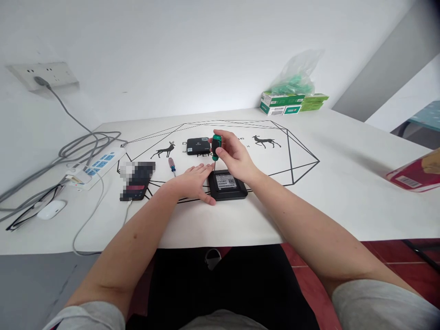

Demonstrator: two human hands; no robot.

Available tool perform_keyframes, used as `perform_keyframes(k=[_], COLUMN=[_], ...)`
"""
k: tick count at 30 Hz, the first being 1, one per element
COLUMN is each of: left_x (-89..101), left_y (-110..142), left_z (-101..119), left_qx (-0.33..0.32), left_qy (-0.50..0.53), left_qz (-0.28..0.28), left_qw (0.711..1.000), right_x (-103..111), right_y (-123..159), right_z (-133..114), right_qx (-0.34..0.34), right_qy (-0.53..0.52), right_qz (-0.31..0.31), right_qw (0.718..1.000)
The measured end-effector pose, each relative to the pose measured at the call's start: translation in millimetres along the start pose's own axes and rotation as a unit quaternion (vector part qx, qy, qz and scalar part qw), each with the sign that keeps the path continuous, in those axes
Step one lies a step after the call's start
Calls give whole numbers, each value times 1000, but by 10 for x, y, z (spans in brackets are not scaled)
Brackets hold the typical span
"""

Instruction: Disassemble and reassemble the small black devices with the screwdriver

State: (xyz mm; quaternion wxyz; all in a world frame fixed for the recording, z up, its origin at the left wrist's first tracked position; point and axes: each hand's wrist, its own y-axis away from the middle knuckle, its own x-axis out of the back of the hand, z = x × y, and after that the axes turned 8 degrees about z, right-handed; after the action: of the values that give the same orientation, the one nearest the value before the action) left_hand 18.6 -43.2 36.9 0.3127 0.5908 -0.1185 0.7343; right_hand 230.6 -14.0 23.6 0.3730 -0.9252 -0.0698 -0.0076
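A black box-shaped device [227, 182] with a white printed label lies flat on the table in front of me. My right hand [234, 153] grips a green and black screwdriver [216, 146] upright, its shaft pointing down at the device's far left corner. Whether the tip sits in a screw is too small to tell. My left hand [195, 182] lies with fingers stretched out against the left side of the device, thumb at its near left corner. Behind them is a second flat black box [198, 145]. A smaller screwdriver [172, 167] with a clear reddish and blue handle lies left of it.
A phone [138, 181] with a cable lies at left, near a power strip [105, 162], coiled grey cables, glasses and a white earbud case [51, 209]. Green and white boxes [283, 103] with a plastic bag stand at the back right. A red package [414, 174] is at far right.
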Motion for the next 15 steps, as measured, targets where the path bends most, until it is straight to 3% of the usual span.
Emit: perform_keyframes(k=[8,15], left_x=[17,8], left_y=[3,4], left_z=[15,-4], left_qx=[2,-9], left_qy=[-1,1], left_qz=[-6,2], left_qw=[1000,1000], right_x=[19,31], right_y=[-35,-38], right_z=[0,-18], right_qx=[31,36], right_qy=[88,83], right_qz=[53,66], right_qw=[994,994])
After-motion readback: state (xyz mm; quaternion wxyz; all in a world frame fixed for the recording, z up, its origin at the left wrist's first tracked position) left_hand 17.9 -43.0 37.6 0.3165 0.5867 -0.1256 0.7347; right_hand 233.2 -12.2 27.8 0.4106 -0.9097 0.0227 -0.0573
